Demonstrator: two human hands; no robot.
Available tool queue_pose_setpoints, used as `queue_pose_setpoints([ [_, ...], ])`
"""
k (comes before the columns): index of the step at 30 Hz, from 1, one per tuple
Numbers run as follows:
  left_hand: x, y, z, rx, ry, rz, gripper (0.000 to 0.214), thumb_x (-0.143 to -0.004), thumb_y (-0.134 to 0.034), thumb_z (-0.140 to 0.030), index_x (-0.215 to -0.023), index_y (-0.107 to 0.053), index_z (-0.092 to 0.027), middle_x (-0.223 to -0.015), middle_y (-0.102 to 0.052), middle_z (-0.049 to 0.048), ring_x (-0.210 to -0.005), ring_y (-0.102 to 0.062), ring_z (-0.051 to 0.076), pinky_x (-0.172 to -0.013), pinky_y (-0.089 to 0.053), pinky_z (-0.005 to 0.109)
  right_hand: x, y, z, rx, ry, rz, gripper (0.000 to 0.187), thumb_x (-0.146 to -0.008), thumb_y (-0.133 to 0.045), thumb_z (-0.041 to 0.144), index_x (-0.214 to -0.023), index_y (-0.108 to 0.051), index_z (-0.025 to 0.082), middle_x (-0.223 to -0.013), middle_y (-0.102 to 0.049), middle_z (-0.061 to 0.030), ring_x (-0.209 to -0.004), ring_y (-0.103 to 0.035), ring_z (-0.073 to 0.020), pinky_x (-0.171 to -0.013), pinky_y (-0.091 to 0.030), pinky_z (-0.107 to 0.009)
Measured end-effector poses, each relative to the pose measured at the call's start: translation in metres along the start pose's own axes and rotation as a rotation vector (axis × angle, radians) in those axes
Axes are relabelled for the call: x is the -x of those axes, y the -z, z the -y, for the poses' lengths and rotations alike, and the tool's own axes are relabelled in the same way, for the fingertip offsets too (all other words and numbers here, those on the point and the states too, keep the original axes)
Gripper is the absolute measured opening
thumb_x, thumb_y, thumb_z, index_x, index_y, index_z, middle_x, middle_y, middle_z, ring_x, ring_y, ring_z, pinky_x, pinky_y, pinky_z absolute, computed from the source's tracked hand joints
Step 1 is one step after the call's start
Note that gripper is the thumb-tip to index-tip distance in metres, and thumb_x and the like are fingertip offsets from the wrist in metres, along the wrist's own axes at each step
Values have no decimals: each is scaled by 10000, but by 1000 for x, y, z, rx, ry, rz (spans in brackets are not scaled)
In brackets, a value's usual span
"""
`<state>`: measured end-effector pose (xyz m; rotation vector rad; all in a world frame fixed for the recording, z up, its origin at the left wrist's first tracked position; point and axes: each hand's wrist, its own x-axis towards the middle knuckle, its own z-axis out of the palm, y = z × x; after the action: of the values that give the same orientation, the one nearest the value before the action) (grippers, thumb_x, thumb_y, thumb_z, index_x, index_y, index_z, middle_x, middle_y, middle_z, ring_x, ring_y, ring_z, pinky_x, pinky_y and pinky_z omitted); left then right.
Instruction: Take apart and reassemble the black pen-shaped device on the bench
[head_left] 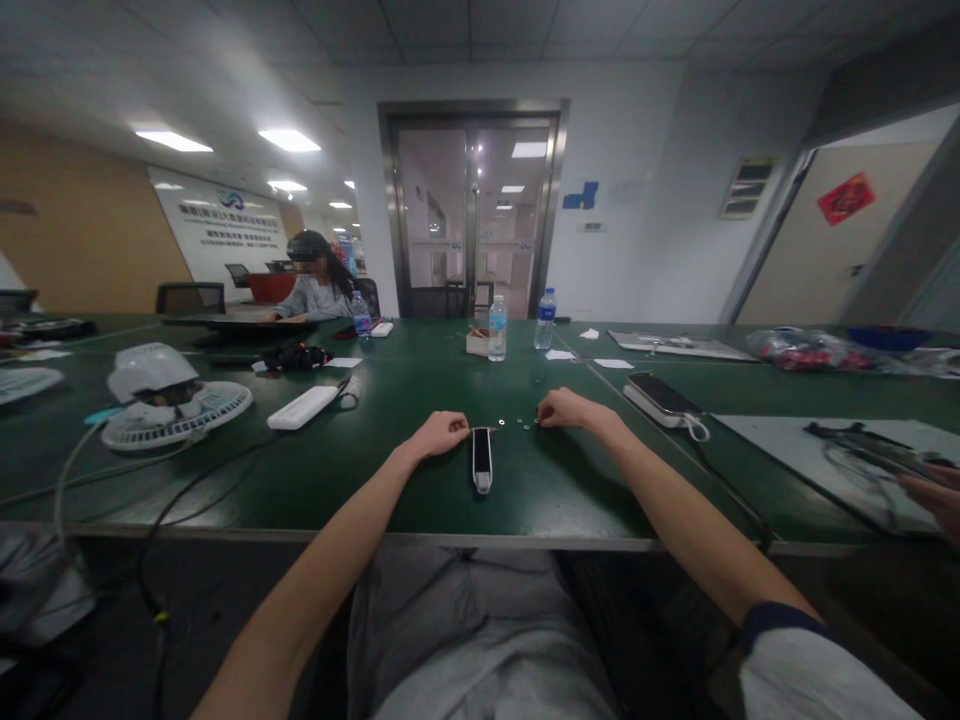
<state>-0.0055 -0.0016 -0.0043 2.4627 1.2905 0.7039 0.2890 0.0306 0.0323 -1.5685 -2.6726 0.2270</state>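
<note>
My left hand (444, 432) is closed in a pinch at the left end of a thin stick (492, 429). This stick lies across the far end of a slim white device with a black face (481, 456), which rests lengthwise on the green table. To the right, my right hand (564, 408) has its fingertips pinched together at the tabletop, on what looks like a small pale ring (537, 421). Between the hands lie several more tiny rings, among them a white ring (502, 422). Fingers partly hide what each hand grips.
A white power bank (302, 408) and a fan (176, 410) stand left; a cabled phone-like device (664, 398) lies right. Bottles (497, 330) and a small box (478, 343) stand ahead. Another person (319, 280) sits far left; a co-worker's hand (934, 495) shows at right.
</note>
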Motion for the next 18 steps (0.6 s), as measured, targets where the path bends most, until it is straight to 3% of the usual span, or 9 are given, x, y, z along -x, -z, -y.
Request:
queue_pose_setpoints([
  [11, 2, 2, -2, 17, 19, 13, 261, -791, -478, -355, -808, -644, -154, -771, -641, 31, -705, -569, 154, -631, -423, 235, -3, -1, 14, 70, -172, 14, 163, -678, -653, 241, -818, -714, 184, -822, -674, -66, -752, -621, -154, -685, -459, -218],
  [18, 3, 2, -3, 20, 9, 0, 259, -797, -477, -348, -801, -646, -151, -758, -639, 31, -689, -566, 152, -624, -419, 240, -1, -8, 12, 16, -156, -43, 148, -634, -672, 258, -748, -710, 172, -731, -669, -57, -673, -616, -145, -606, -453, -208],
])
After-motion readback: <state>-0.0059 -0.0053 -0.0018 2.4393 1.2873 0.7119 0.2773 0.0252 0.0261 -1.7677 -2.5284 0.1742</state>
